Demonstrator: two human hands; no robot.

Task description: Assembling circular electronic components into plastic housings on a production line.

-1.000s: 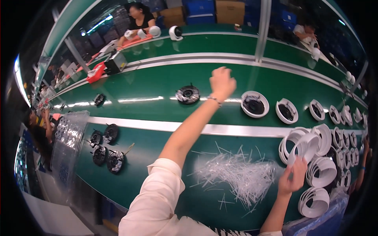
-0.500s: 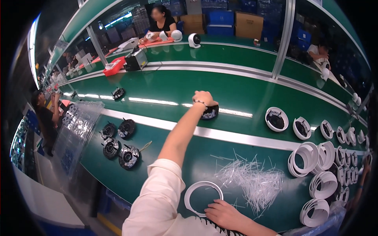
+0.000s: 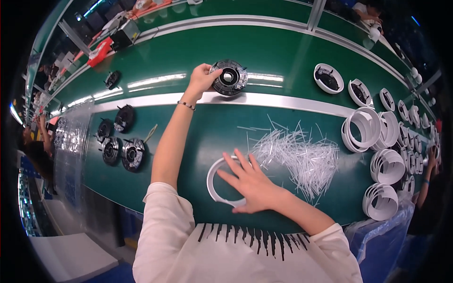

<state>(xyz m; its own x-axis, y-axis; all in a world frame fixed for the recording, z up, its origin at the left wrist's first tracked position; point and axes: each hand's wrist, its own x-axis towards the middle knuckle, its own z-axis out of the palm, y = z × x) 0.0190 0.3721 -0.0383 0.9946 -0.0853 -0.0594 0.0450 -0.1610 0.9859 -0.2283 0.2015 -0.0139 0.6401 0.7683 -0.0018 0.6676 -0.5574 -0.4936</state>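
A round black part (image 3: 234, 87) with a hole in its middle and a strip of clear and silver bits along its edge hangs over the far side of the metal strip. My left hand (image 3: 200, 80) is closed on its left rim, thumb across the front, and the part's face is tilted toward me. Close to my body, a white plastic ring (image 3: 211, 185) lies on the green bench. Spread over the ring's right side is my right hand (image 3: 255, 187), fingers apart and pointing up and left. It covers that side of the ring, so I cannot tell whether it touches it.
Thin clear strips (image 3: 304, 158) lie heaped right of the ring. Stacked white rings (image 3: 362, 129) stand at the right. White rings with black parts inside (image 3: 329, 79) sit along the green belt (image 3: 264, 47). Several black parts (image 3: 133, 154) lie at left, beside clear plastic trays (image 3: 73, 146).
My left hand has picked the black part off the belt, drawn it nearer and turned its face toward me. My right hand has spread its fingers over the white ring. The view has tilted down.
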